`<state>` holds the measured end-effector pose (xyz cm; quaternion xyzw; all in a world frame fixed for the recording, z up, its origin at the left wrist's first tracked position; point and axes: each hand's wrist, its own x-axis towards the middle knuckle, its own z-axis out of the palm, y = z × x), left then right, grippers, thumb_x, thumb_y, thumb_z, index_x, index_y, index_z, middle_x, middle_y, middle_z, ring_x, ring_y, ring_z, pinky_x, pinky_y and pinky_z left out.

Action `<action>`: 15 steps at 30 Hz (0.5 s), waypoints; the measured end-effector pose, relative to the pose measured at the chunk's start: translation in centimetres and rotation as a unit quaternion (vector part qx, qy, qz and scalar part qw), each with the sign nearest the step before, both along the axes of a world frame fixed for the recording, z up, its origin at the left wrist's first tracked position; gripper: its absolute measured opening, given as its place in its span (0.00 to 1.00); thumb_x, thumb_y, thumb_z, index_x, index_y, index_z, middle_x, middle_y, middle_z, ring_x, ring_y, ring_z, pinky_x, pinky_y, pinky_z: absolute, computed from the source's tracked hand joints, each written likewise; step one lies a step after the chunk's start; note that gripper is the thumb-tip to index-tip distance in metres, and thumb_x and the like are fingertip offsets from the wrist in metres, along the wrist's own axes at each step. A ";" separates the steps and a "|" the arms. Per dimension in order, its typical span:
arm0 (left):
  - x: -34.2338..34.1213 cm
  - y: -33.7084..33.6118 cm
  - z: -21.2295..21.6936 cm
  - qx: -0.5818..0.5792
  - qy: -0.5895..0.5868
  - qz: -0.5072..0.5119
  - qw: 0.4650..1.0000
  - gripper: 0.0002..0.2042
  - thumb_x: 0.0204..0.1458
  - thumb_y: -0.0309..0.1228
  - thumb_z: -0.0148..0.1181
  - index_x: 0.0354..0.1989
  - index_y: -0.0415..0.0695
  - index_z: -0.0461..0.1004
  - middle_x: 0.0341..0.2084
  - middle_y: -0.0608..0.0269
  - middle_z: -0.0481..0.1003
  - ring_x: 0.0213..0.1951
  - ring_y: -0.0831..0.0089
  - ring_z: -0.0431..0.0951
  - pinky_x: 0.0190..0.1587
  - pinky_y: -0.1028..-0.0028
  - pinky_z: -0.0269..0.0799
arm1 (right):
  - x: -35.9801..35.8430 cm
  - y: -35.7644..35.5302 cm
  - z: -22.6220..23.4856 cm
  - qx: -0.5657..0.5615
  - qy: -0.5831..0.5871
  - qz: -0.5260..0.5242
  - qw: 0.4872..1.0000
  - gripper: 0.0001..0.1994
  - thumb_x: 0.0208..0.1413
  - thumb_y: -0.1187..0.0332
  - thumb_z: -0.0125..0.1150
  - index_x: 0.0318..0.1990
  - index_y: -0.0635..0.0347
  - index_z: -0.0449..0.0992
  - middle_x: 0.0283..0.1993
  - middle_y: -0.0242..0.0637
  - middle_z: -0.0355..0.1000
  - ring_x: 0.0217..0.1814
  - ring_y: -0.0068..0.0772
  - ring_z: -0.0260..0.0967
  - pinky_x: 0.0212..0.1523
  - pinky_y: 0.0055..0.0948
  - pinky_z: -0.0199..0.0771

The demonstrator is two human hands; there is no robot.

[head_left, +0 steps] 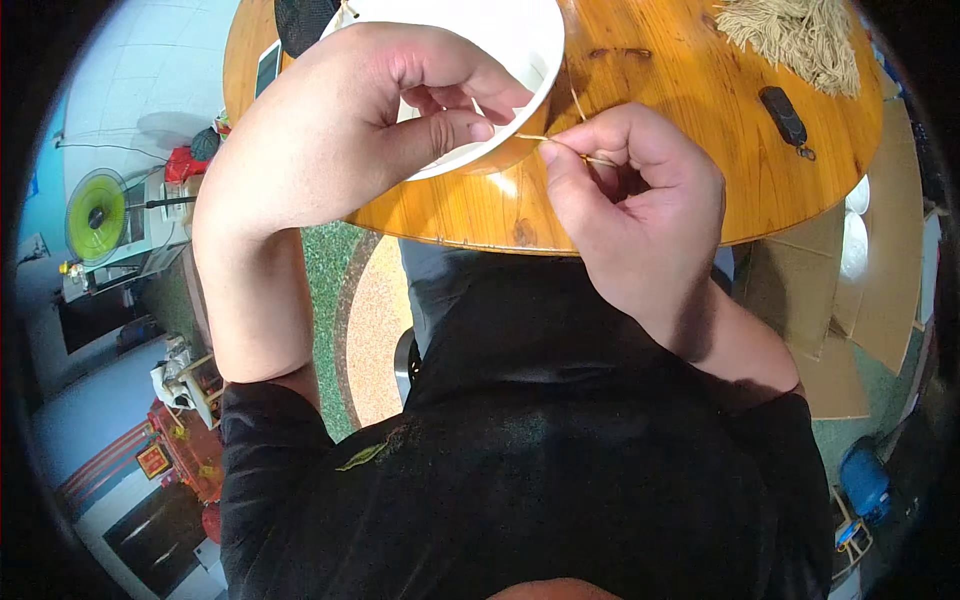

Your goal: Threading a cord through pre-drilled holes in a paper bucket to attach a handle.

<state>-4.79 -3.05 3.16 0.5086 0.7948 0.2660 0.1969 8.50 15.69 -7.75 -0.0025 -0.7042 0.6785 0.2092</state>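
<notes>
Right hand [640, 185] pinches cord [532, 137] over wooden table [785, 190], fan [97, 216] leftward.

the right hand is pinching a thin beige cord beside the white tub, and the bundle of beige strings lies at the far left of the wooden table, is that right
Not quite: the head view shows the bundle of beige strings at the far right of the wooden table. The right hand is pinching a thin beige cord beside the white tub.
</notes>
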 end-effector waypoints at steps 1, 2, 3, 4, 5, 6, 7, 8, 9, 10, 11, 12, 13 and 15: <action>-0.1 -0.1 0.1 -0.009 0.000 0.000 1.000 0.13 0.61 0.17 0.67 0.54 0.37 0.84 0.43 0.57 0.85 0.46 0.69 0.86 0.51 0.70 0.82 | 0.0 0.0 0.0 -0.001 0.000 0.000 1.000 0.06 0.56 0.80 0.72 0.32 0.61 0.80 0.20 0.24 0.67 0.20 0.12 0.61 0.22 0.21 0.59; -0.1 -0.1 0.2 -0.018 0.001 -0.001 1.000 0.13 0.61 0.17 0.67 0.54 0.37 0.84 0.43 0.58 0.85 0.46 0.69 0.86 0.51 0.70 0.81 | 0.1 -0.1 -0.1 0.011 0.006 -0.004 1.000 0.05 0.56 0.80 0.72 0.33 0.62 0.80 0.20 0.24 0.68 0.21 0.11 0.61 0.23 0.21 0.59; -0.1 -0.2 0.2 -0.018 0.001 -0.001 1.000 0.13 0.61 0.17 0.67 0.54 0.37 0.84 0.43 0.58 0.85 0.46 0.69 0.86 0.51 0.70 0.81 | 0.1 -0.1 -0.2 0.022 0.013 -0.008 1.000 0.05 0.57 0.80 0.72 0.33 0.62 0.80 0.20 0.24 0.68 0.21 0.11 0.61 0.23 0.20 0.58; -0.1 -0.3 0.1 -0.009 -0.003 0.005 1.000 0.13 0.62 0.17 0.66 0.54 0.38 0.84 0.44 0.58 0.85 0.47 0.69 0.86 0.52 0.70 0.81 | 0.2 -0.1 -0.3 0.021 0.012 -0.008 1.000 0.05 0.57 0.80 0.72 0.33 0.62 0.80 0.20 0.24 0.68 0.21 0.11 0.61 0.23 0.20 0.58; 0.0 -0.4 0.1 0.000 -0.007 0.010 1.000 0.13 0.62 0.18 0.66 0.54 0.38 0.84 0.44 0.58 0.85 0.47 0.69 0.86 0.53 0.71 0.80 | 0.3 0.0 -0.5 -0.004 0.005 0.001 1.000 0.05 0.57 0.80 0.72 0.33 0.62 0.80 0.20 0.23 0.68 0.21 0.10 0.61 0.23 0.20 0.58; 0.2 -0.4 0.4 -0.001 -0.007 0.011 1.000 0.13 0.62 0.18 0.66 0.54 0.38 0.84 0.44 0.58 0.85 0.47 0.69 0.86 0.53 0.71 0.80 | 0.3 0.0 -0.6 -0.029 -0.001 0.010 1.000 0.05 0.58 0.80 0.71 0.33 0.62 0.80 0.20 0.22 0.68 0.21 0.10 0.61 0.23 0.19 0.57; 0.3 -0.2 0.9 0.001 0.036 0.013 0.999 0.12 0.63 0.19 0.65 0.54 0.38 0.84 0.46 0.57 0.85 0.48 0.69 0.85 0.54 0.70 0.79 | 0.4 0.2 -0.6 -0.028 -0.002 0.007 1.000 0.05 0.58 0.80 0.71 0.33 0.62 0.80 0.20 0.22 0.68 0.21 0.10 0.61 0.23 0.19 0.57; 0.5 0.0 1.2 0.004 0.080 0.014 0.997 0.11 0.64 0.20 0.65 0.54 0.38 0.84 0.48 0.57 0.85 0.49 0.69 0.85 0.56 0.70 0.79 | 0.5 0.3 -0.5 -0.011 0.013 0.004 1.000 0.05 0.58 0.80 0.72 0.34 0.62 0.80 0.21 0.22 0.69 0.21 0.09 0.60 0.23 0.19 0.57; 0.6 -0.5 1.2 0.048 0.088 0.031 0.994 0.11 0.65 0.21 0.65 0.54 0.36 0.84 0.49 0.56 0.85 0.50 0.68 0.85 0.57 0.69 0.78 | 0.7 0.5 -0.4 0.006 0.029 0.001 1.000 0.05 0.59 0.80 0.72 0.35 0.62 0.80 0.21 0.22 0.70 0.21 0.09 0.60 0.23 0.18 0.57; 1.0 -1.0 1.4 0.090 0.097 0.050 0.990 0.11 0.65 0.22 0.65 0.53 0.35 0.84 0.51 0.54 0.85 0.51 0.67 0.84 0.58 0.68 0.77 | 0.8 0.6 -0.2 0.005 0.029 0.002 1.000 0.05 0.59 0.80 0.72 0.35 0.62 0.80 0.21 0.22 0.70 0.21 0.09 0.60 0.23 0.18 0.57; 1.9 -1.2 1.4 0.149 0.100 0.082 0.980 0.15 0.61 0.26 0.72 0.54 0.32 0.83 0.52 0.50 0.84 0.52 0.64 0.84 0.57 0.66 0.77 | 0.9 0.7 -0.1 0.018 0.049 0.009 0.999 0.05 0.58 0.80 0.72 0.35 0.62 0.80 0.22 0.22 0.70 0.22 0.09 0.61 0.23 0.18 0.58; 2.5 -1.0 1.7 0.154 0.166 0.059 0.972 0.18 0.56 0.27 0.75 0.53 0.31 0.83 0.52 0.50 0.84 0.52 0.63 0.83 0.57 0.65 0.77 | 1.2 0.9 0.2 0.031 0.069 0.016 0.997 0.06 0.58 0.80 0.73 0.35 0.62 0.80 0.23 0.23 0.71 0.22 0.09 0.62 0.23 0.18 0.58; 3.1 -0.7 1.6 0.161 0.230 0.035 0.959 0.21 0.52 0.29 0.78 0.52 0.31 0.83 0.51 0.49 0.84 0.52 0.62 0.83 0.56 0.64 0.76 | 1.5 1.0 0.3 0.033 0.069 0.015 0.997 0.06 0.58 0.80 0.73 0.35 0.62 0.80 0.23 0.23 0.71 0.22 0.09 0.62 0.23 0.18 0.58; 6.1 2.2 1.5 0.120 0.269 0.079 0.952 0.22 0.44 0.33 0.81 0.47 0.34 0.87 0.46 0.52 0.84 0.49 0.61 0.83 0.51 0.64 0.77 | 2.5 1.8 1.2 0.031 0.005 0.058 0.998 0.06 0.63 0.83 0.67 0.43 0.63 0.78 0.34 0.23 0.73 0.32 0.09 0.63 0.34 0.14 0.63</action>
